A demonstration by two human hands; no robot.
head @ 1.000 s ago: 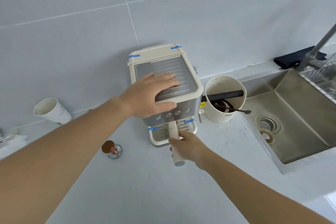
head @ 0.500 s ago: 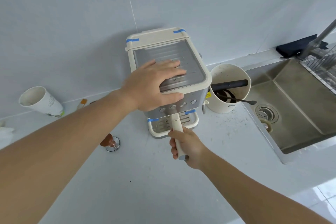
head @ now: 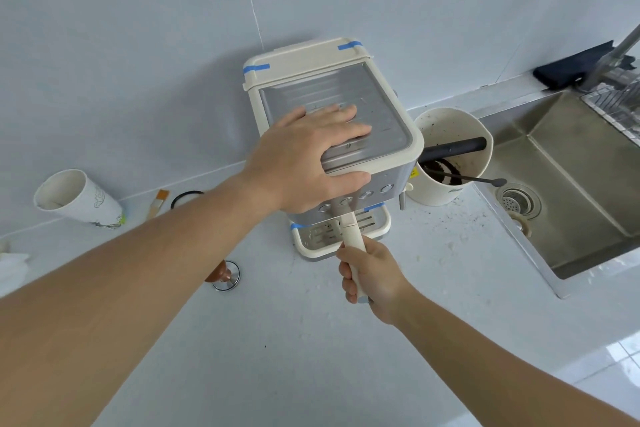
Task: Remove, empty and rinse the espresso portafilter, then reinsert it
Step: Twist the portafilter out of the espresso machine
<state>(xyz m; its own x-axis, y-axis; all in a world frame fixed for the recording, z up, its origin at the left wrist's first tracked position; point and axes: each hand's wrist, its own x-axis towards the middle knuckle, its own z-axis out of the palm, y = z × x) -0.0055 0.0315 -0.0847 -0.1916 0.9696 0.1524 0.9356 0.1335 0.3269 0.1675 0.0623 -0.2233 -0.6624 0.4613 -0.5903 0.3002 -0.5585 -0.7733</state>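
A cream and steel espresso machine (head: 381, 107) stands against the tiled wall. My left hand (head: 304, 159) lies flat on its top plate, thumb hooked over the front edge. The portafilter's cream handle (head: 350, 230) sticks out from under the machine's front toward me, and my right hand (head: 370, 274) is wrapped around its lower end. The portafilter's basket is hidden under the machine. To the right sits the steel sink (head: 571, 163) with its drain (head: 516, 201).
A cream knock box (head: 450, 191) with a black bar and coffee grounds stands between machine and sink. A tamper (head: 221, 274), a tipped paper cup (head: 79, 198), a small brush (head: 157, 203) and a black ring (head: 187, 196) lie left. Grounds speckle the counter near the sink.
My right hand has slid down the handle to grip its lower end, and the handle now points more straight toward me. My left hand stays on the machine's top.
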